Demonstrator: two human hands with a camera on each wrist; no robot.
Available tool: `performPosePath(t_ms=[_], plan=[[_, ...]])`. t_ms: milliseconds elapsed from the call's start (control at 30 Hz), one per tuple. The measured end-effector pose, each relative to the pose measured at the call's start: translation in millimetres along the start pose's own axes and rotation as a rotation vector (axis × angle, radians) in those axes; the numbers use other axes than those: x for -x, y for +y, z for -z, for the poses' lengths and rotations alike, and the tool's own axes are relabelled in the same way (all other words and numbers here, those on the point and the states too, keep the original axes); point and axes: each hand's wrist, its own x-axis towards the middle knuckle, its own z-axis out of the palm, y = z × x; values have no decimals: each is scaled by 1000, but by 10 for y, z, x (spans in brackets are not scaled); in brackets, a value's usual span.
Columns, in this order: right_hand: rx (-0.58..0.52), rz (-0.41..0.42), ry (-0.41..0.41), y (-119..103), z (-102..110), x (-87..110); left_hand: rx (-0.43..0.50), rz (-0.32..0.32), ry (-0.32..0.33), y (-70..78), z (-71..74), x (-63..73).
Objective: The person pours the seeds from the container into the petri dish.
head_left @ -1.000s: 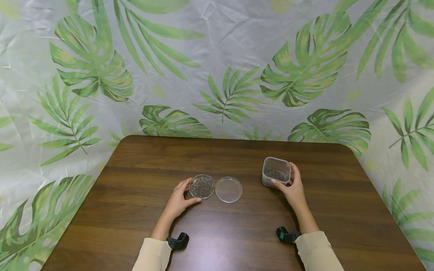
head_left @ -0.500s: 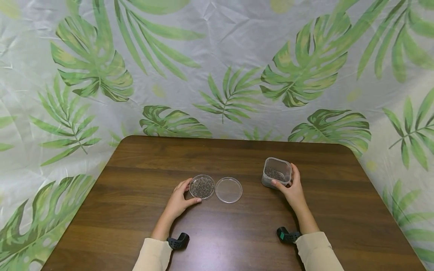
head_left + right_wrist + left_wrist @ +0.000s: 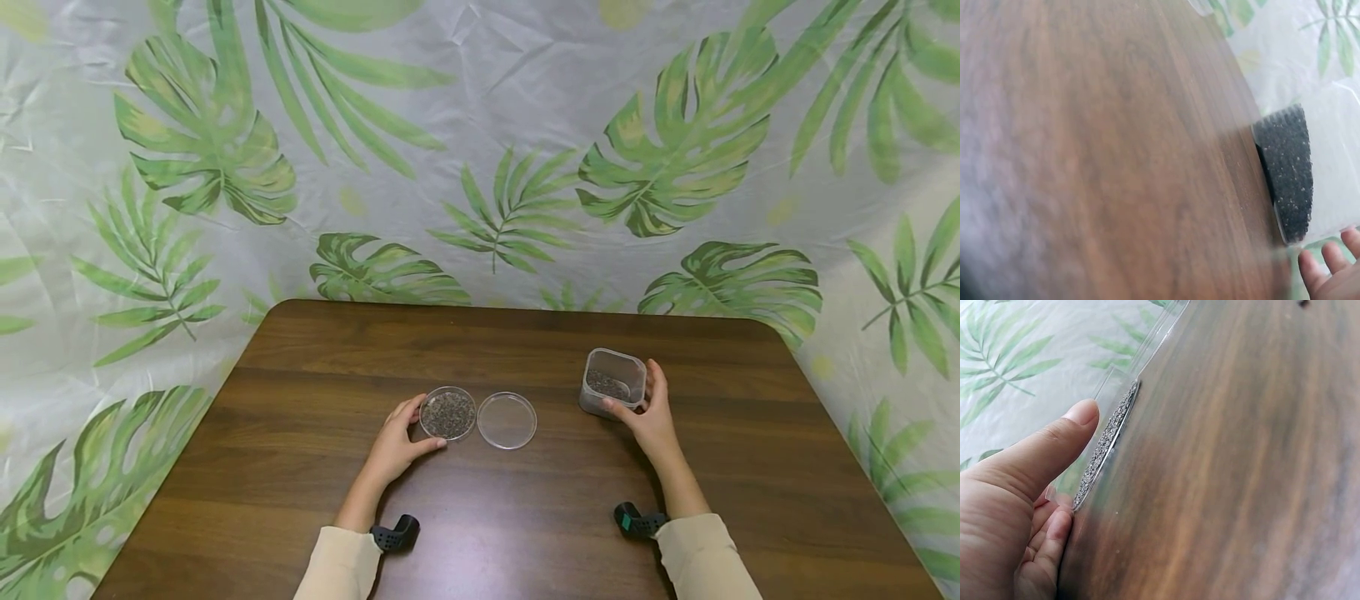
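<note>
In the head view, my left hand (image 3: 393, 442) holds a clear petri dish (image 3: 447, 413) by its left and near edge, thumb in front and fingers behind. A layer of dark grey-brown grains (image 3: 1107, 440) covers its bottom. The petri dish's clear round lid (image 3: 507, 421) lies flat close on the right, with nothing in it. My right hand (image 3: 651, 417) is at a clear square plastic container (image 3: 592, 402), its thumb by the near side. Its fingertips lie loosely at the right side, partly apart from the wall in the right wrist view. Dark grains (image 3: 1288, 175) lie inside the container.
Everything stands on a dark brown wooden table (image 3: 517, 517) with rounded far corners. A leaf-printed cloth (image 3: 525, 108) hangs behind its far edge. Each wrist wears a black camera band (image 3: 395, 533).
The fingers of my right hand have shifted slightly right, away from the container's side. The left hand, dish and lid hold their places.
</note>
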Motion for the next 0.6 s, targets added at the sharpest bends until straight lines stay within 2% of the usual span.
performPosePath(t_ms=[133, 267, 500, 600], plan=[[41, 5, 24, 0, 5, -13, 2, 16, -3, 1, 0, 0], [70, 31, 63, -21, 5, -25, 2, 2, 1, 3, 4, 1], [-6, 92, 105, -238, -19, 6, 10, -3, 2, 15, 11, 4], [-6, 109, 108, -331, -38, 28, 10, -6, 4, 10, 9, 4]])
